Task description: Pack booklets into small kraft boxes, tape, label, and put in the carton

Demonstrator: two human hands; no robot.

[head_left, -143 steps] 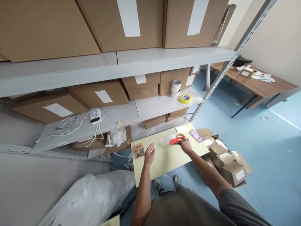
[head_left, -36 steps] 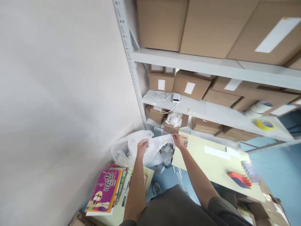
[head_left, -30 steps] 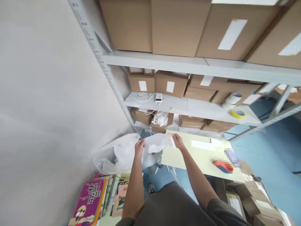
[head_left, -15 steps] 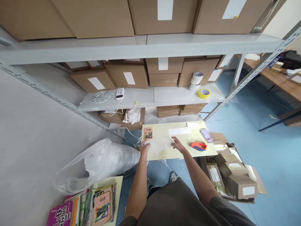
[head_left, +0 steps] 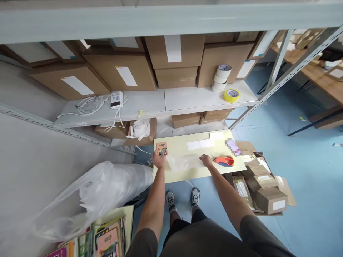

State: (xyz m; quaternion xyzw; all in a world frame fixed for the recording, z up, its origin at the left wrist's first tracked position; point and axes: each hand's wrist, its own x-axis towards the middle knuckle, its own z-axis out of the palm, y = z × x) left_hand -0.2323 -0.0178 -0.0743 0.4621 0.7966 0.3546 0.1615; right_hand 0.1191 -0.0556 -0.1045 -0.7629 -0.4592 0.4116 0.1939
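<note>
On the pale yellow table (head_left: 177, 176), my left hand (head_left: 158, 159) grips the near edge of a small pink book (head_left: 162, 145) with a coloured picture on its cover. To its right lies a thin, translucent plastic bag (head_left: 183, 163), flat on the tabletop. My right hand (head_left: 205, 160) is closed at the bag's right end, fingers pinched on its edge. Just right of that hand rests an orange and blue tape dispenser (head_left: 224, 161). White paper slips (head_left: 200, 144) lie behind the bag, and a blurred-out purple item (head_left: 233, 147) is at the right edge.
Shelving with cardboard boxes (head_left: 175, 78), tape rolls (head_left: 232, 95) and a white power strip (head_left: 117, 100) stands behind the table. A large plastic sack (head_left: 115, 182) and books (head_left: 108, 242) are at left. Packed boxes (head_left: 270, 200) sit on the floor at right.
My left hand has let go of the plastic bag's left side and moved left onto the pink book. The right hand has shifted slightly right, still at the bag. The view has tilted down.
</note>
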